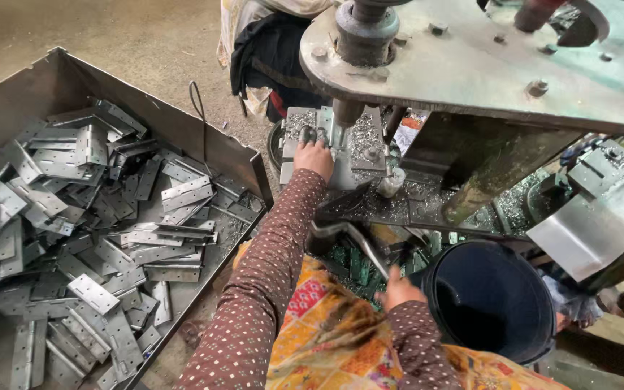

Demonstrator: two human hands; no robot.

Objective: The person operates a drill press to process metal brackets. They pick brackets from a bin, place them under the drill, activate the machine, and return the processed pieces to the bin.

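Right hand [399,289] on up-left-slanting lever [352,242]

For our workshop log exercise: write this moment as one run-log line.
left hand: on press bed | right hand: low beside black bucket, grip unclear | hinge tray: full

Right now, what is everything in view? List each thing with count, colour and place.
metal bin: one, grey, left on the floor
hinge plates: too many to count, silver-grey, heaped in the bin
press machine: one, grey-green, top right
machine bed: one, grey, strewn with metal chips, under the ram
bucket: one, dark, lower right
bent plate: one, grey, centre, below the bed
dark cloth: one, black, behind the machine
left hand: on the machine bed, dark fingertip covers
right hand: by the bent plate; grip unclear
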